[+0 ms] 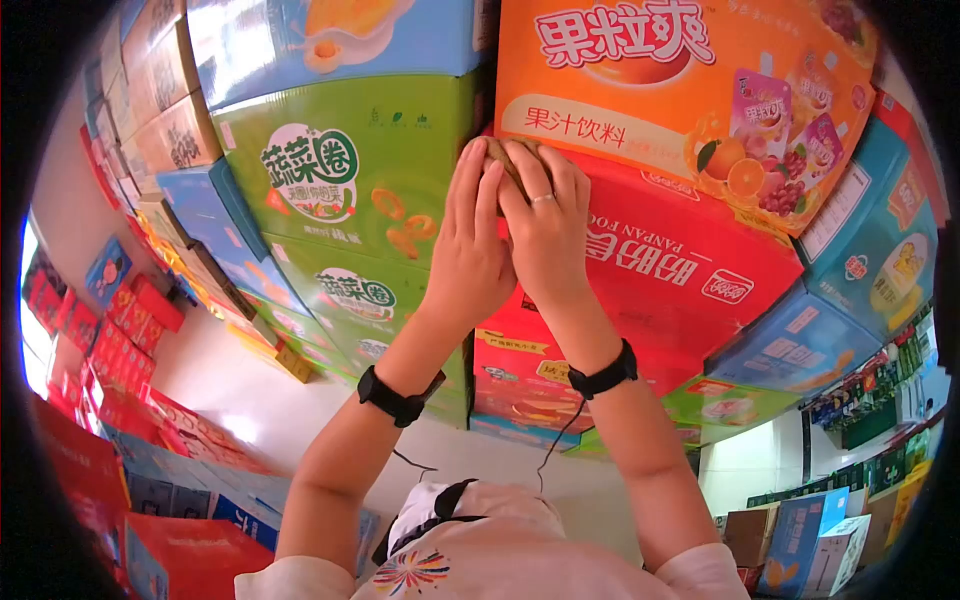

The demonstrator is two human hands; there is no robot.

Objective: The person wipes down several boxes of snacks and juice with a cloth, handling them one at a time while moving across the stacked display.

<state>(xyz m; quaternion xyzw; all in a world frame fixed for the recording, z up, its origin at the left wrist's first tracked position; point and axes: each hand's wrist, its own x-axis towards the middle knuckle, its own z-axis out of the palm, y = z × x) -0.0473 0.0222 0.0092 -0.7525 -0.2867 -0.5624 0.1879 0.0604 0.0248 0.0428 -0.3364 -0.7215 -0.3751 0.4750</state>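
Observation:
My left hand (470, 240) and my right hand (547, 225) are raised side by side, close together, with a ring on the right. Their fingers curl over a small brown piece (508, 168), mostly covered, whose kind I cannot make out. Just right of the fingertips is the lower corner of an orange carton (650, 110) printed with fruit. Beneath that carton lies a red carton (670, 270) with upside-down lettering, behind my right hand. A green carton (340, 170) stands left of my left hand. Black bands circle both wrists.
A blue carton (330, 45) sits on the green one. More blue cartons (795, 340) are stacked at the right. Red boxes (130, 320) stand across the aisle at left. Pale floor (225, 370) shows between the stacks. Thin black cables hang near both wrists.

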